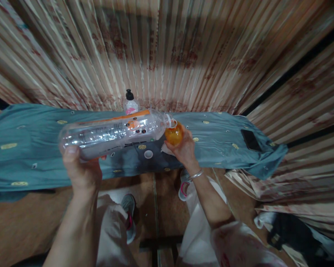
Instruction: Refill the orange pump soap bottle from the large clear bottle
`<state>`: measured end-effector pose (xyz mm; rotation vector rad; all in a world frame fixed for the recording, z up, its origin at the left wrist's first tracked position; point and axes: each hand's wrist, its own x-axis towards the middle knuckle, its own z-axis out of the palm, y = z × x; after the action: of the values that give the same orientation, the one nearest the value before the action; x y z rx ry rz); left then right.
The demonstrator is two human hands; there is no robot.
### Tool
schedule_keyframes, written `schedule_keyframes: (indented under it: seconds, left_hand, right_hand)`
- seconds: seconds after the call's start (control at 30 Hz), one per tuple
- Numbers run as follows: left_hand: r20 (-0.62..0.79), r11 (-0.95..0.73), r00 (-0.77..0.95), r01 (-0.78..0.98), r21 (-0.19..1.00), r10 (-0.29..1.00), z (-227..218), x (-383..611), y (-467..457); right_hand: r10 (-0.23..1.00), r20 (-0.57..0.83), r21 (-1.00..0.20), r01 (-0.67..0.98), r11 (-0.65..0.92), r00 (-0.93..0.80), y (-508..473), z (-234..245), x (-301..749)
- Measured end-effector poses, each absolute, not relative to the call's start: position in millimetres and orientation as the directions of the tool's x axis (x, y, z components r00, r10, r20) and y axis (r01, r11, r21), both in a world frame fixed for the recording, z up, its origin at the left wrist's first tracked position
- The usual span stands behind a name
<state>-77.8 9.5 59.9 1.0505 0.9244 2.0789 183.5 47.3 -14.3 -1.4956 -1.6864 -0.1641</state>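
Observation:
My left hand [82, 168] grips the base end of a large clear plastic bottle [117, 134] with an orange-marked label. The bottle lies tilted nearly level, its neck pointing right. Around a small rounded orange container [174, 134], my right hand [185, 146] is closed, holding it right at the bottle's mouth. Whether liquid passes between the two I cannot tell. Below the bottle's neck a small white cap [148, 154] rests on the blue-green cloth [211, 148]. A whitish scrap [167, 150] shows partly behind my right hand.
Behind the large bottle stands a small bottle [131, 105] with a black top and pink label. A black phone [251, 140] lies toward the cloth's right end. Pleated patterned curtains [156, 55] hang right behind the table. Dark fabric [292, 233] sits on the floor at right.

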Motion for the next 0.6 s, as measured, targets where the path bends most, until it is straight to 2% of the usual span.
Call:
schedule_keyframes:
  seconds: [0.47, 0.6]
  left_hand:
    - [0.378, -0.535, -0.501, -0.214, 0.817, 0.778, 58.4, -78.9, 9.4]
    - [0.4, -0.535, -0.502, -0.156, 0.83, 0.767, 58.0, -79.3, 9.5]
  right_hand:
    - [0.745, 0.663, -0.412, 0.865, 0.287, 0.068, 48.6, -18.3, 184.3]
    - [0.73, 0.681, -0.4, 0.867, 0.296, 0.064, 49.6, -21.5, 185.1]
